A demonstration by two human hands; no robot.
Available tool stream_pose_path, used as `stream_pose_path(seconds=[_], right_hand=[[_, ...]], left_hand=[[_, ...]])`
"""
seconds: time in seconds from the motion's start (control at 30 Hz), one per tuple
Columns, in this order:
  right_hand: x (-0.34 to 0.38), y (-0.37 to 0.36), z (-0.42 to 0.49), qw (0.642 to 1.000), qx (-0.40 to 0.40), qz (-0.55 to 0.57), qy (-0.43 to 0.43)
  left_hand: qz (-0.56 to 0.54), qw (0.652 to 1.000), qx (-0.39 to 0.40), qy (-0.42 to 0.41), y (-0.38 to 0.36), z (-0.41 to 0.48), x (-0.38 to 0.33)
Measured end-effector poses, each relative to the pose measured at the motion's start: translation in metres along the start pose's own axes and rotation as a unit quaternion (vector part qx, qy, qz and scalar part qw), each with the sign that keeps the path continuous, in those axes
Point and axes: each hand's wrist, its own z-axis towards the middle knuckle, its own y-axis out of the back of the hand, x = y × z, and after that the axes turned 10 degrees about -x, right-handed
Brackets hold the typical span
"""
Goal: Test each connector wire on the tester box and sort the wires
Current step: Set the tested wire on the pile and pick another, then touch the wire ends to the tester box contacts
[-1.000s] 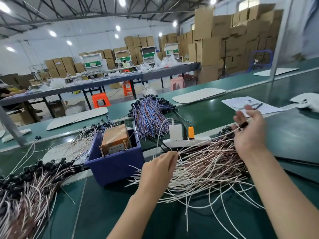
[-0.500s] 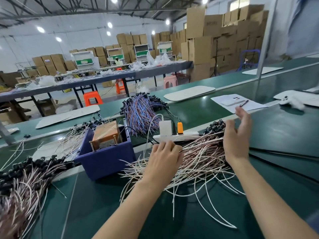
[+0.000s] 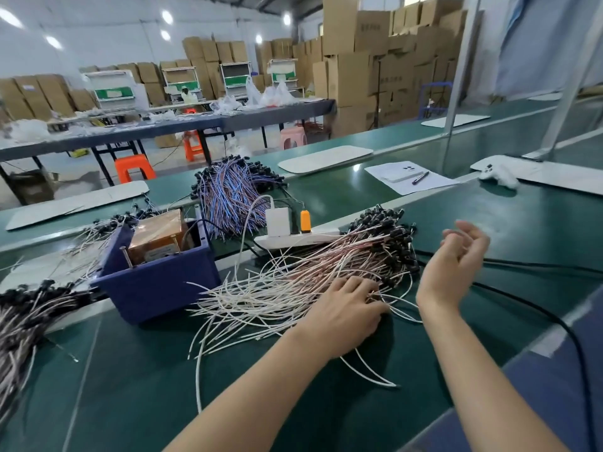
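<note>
The left hand (image 3: 346, 313) presses flat, fingers spread, on the white wire pile (image 3: 293, 282) beside the blue tester bin (image 3: 156, 282); the right hand (image 3: 456, 262) hovers open, empty, over bare green desk (image 3: 522, 230).

Bright ceiling lamps, blurred right hand (image 3: 456, 256), warped edges

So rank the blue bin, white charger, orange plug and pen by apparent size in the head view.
1. Blue bin
2. White charger
3. Orange plug and pen: look alike, and the pen lies farther off, so unranked.
</note>
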Motion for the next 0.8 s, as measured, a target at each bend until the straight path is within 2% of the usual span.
stream_pose_path(seconds=[0.1, 0.23, 0.4, 0.5, 0.57, 0.67, 0.8], right_hand=[[-0.003, 0.017, -0.004, 0.999, -0.033, 0.009, -0.017], [-0.012, 0.035, -0.022, 0.999, -0.03, -0.007, -0.015], [-0.027, 0.041, -0.026, 0.982, 0.079, -0.152, -0.075], [-0.033, 0.04, -0.026, 0.957, 0.147, -0.247, -0.038], [-0.034, 0.039, -0.029, 0.949, 0.15, -0.276, -0.016], [-0.033, 0.038, -0.033, 0.943, 0.154, -0.295, -0.006], [-0.031, 0.04, -0.034, 0.933, 0.17, -0.318, 0.004]], left_hand=[[0.027, 0.999, 0.004, 0.019, -0.009, 0.014, -0.006], [0.032, 0.996, 0.022, 0.08, -0.019, 0.037, -0.012], [0.043, 0.989, 0.035, 0.136, -0.024, 0.056, -0.018], [0.033, 0.993, 0.028, 0.108, -0.016, 0.045, -0.02], [0.019, 0.998, 0.011, 0.062, -0.006, 0.027, -0.017], [-0.025, 0.998, 0.049, -0.018, 0.01, -0.005, -0.007], [0.0, 0.997, 0.061, -0.056, 0.031, -0.038, 0.02]])
